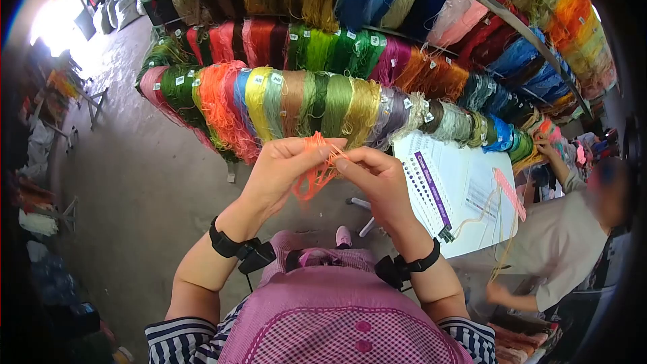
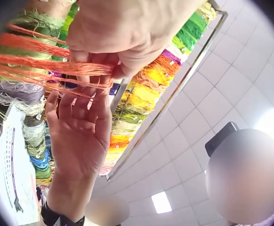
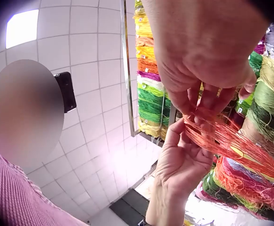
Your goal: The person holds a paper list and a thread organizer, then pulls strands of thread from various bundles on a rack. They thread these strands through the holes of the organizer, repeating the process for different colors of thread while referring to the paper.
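Observation:
A small skein of orange thread (image 1: 306,185) hangs in loops between two raised hands, in front of the rack. My left hand (image 1: 273,165) pinches it between thumb and forefinger. From the other side my right hand (image 1: 377,178) pinches strands at the skein's upper end, its fingertips close to the left ones. In the left wrist view the orange strands (image 2: 83,69) run across the fingers of both hands, and the right palm (image 2: 75,143) faces the camera. The right wrist view shows the strands (image 3: 231,143) fanning out past the left palm (image 3: 186,165).
Racks hold rows of coloured thread hanks (image 1: 290,98) with small white tags. A white sheet (image 1: 472,189) carrying a purple-banded card (image 1: 431,189) and a pink punched strip (image 1: 510,193) lies at the right. Another person (image 1: 566,243) stands there, holding thin threads.

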`<action>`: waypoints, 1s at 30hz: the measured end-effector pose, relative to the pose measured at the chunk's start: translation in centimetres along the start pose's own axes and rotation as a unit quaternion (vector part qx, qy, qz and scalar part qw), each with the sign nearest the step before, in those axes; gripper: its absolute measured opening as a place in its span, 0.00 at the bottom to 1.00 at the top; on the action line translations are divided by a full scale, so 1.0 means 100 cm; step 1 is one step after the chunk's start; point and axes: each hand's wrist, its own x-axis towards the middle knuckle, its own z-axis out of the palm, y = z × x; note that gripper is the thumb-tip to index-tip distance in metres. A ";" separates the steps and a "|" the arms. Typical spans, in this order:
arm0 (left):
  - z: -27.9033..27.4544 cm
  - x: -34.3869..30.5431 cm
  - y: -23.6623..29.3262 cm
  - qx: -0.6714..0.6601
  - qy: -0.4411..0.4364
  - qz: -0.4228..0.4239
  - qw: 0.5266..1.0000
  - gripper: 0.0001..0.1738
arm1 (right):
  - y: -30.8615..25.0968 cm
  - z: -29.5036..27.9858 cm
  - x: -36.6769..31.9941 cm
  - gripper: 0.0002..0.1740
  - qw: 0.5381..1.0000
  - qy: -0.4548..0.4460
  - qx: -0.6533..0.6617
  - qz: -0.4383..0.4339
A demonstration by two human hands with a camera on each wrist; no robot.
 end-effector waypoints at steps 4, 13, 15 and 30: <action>-0.004 0.002 -0.005 0.065 0.009 0.041 0.997 0.19 | 0.002 -0.002 0.002 0.09 1.000 -0.009 0.008 -0.002; -0.001 -0.001 0.000 -0.058 0.013 -0.031 0.998 0.22 | 0.000 0.007 0.013 0.11 0.988 -0.057 0.133 0.049; 0.002 -0.001 -0.002 -0.046 0.019 -0.011 0.999 0.22 | 0.010 0.008 0.015 0.10 0.997 -0.049 0.052 0.034; -0.213 -0.039 -0.039 -0.378 0.235 0.045 0.894 0.08 | -0.001 -0.102 0.013 0.09 0.995 0.020 0.043 0.089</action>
